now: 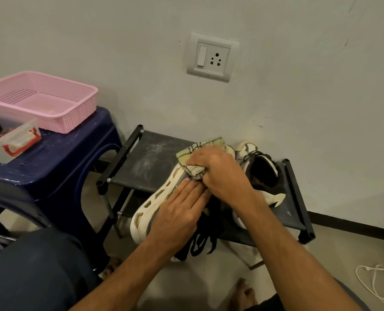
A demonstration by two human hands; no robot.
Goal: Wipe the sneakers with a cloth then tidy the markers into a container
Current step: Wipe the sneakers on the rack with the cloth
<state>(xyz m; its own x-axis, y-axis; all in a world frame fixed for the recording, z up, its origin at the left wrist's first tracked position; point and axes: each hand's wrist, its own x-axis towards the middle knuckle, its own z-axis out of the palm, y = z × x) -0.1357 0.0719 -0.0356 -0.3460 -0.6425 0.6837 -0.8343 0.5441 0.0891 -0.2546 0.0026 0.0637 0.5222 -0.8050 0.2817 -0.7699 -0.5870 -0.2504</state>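
Observation:
A cream and grey sneaker (151, 207) lies tilted on its side over the front edge of a low dark shoe rack (146, 162), black laces hanging. My left hand (177, 212) lies flat on its upper with straight fingers. My right hand (220, 173) grips a bunched yellow-white cloth (193, 154) against the sneaker's toe end. The second sneaker (262, 176) stands on the rack against the wall, to the right. No markers can be made out.
A blue plastic stool (49, 162) at the left carries a pink mesh basket (49, 97) and a clear box with a red latch (13, 140). A wall socket (212, 57) is above the rack. White cables (375, 274) lie on the floor at right. My knee (33, 270) fills the lower left.

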